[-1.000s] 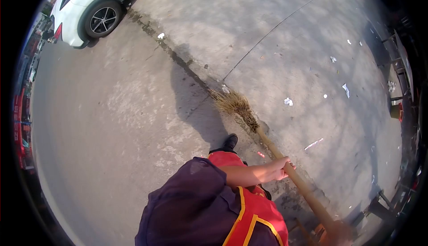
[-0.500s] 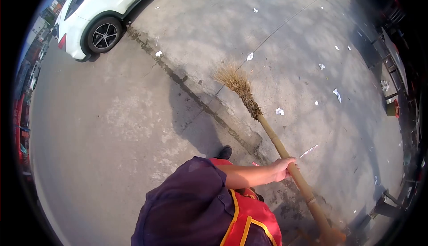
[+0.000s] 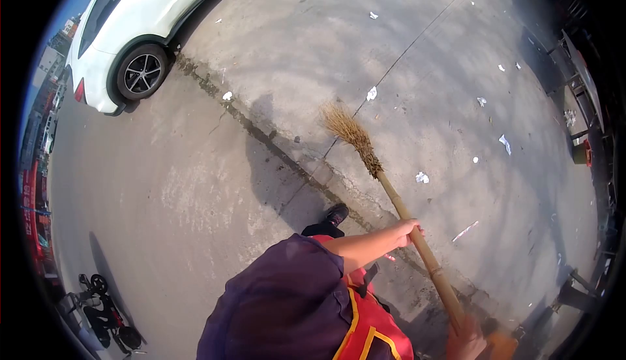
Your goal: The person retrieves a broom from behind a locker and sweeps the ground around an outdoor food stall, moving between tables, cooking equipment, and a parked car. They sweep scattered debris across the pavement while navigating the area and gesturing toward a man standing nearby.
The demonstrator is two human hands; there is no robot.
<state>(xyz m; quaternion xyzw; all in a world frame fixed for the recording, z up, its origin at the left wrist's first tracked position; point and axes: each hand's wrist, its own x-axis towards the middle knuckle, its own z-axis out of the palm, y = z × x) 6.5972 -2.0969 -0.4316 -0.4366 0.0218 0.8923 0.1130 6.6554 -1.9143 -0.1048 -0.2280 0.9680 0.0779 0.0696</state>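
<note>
A broom (image 3: 427, 259) with a long bamboo handle and straw bristles slants across the pavement in front of me. My left hand (image 3: 405, 231) is wrapped round the middle of the handle, its arm reaching across my body. Lower right, my right hand (image 3: 466, 342) closes on the handle's near end, partly blurred. The bristles (image 3: 352, 135) point away from me, over a seam in the concrete. Just beyond their tip lies a crumpled white paper scrap (image 3: 372, 93), and another paper scrap (image 3: 422, 177) is right of the handle.
A white car (image 3: 107, 66) stands at the upper left. More litter, such as a white strip (image 3: 465, 231) and a paper piece (image 3: 505, 144), is scattered to the right. A scooter (image 3: 107, 314) is parked lower left. Dark tables (image 3: 580, 79) line the right edge.
The view has shifted, bringing the scooter in at lower left. My right hand now shows more clearly on the handle. A shoe has come further forward. Both hands keep the broom.
</note>
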